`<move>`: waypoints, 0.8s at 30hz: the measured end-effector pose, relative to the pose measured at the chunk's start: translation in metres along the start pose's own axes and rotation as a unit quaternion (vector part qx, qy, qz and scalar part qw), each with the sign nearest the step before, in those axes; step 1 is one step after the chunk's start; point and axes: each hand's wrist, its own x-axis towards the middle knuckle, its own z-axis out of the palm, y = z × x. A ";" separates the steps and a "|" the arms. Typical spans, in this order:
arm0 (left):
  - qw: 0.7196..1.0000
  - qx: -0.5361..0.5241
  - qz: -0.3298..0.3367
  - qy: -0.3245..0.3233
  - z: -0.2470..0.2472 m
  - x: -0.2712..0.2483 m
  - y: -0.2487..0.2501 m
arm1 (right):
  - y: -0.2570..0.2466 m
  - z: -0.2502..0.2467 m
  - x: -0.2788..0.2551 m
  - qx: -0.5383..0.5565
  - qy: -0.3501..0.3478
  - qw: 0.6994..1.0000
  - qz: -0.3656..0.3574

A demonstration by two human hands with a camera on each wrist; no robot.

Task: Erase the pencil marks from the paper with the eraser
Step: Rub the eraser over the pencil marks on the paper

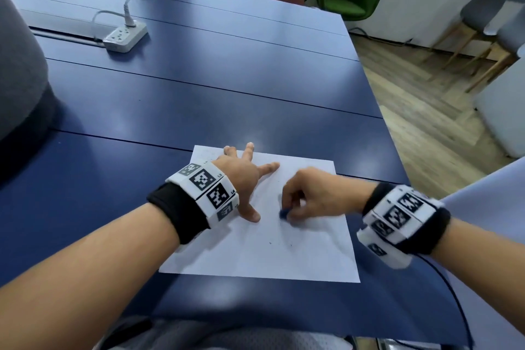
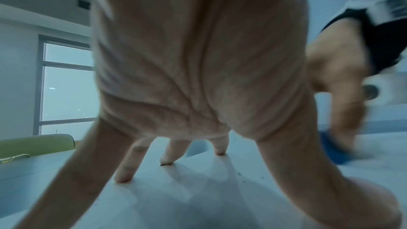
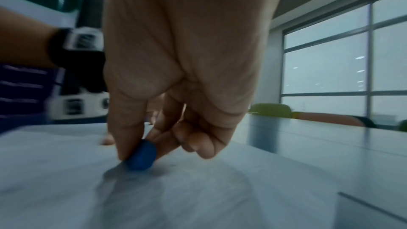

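While the left hand (image 1: 241,176) pins the paper (image 1: 255,250) w/ splayed, flat fingers, the right hand (image 1: 312,196) pinches the blue eraser (image 3: 142,156) tip-down on the sheet's middle, so imo mid-rub. Next: short strokes, light pressure, b/c paper could crease.

Left hand (image 2: 198,76) splayed, fingertips (image 2: 123,178) pressing paper (image 2: 198,198), blurred blue eraser (image 2: 334,152) right

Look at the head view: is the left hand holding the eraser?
No, the left hand presses flat on the paper; the right hand pinches the blue eraser.
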 end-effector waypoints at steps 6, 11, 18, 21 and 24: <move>1.000 -0.006 -0.004 -0.002 0.000 0.000 -0.001 | 0.037 -0.030 0.032 -0.009 0.144 0.989 0.036; 1.000 -0.011 -0.007 -0.002 0.001 0.000 -0.001 | 0.032 -0.041 0.036 -0.027 0.037 0.999 0.020; 1.000 -0.012 -0.005 -0.004 0.000 0.000 -0.001 | 0.033 -0.037 0.041 -0.002 0.059 0.998 0.018; 1.000 -0.013 -0.006 -0.008 0.000 -0.001 -0.001 | 0.031 -0.044 0.039 -0.023 0.012 0.999 0.038; 1.000 -0.015 -0.003 -0.003 0.000 0.000 -0.001 | 0.035 -0.045 0.049 -0.020 0.100 0.994 0.033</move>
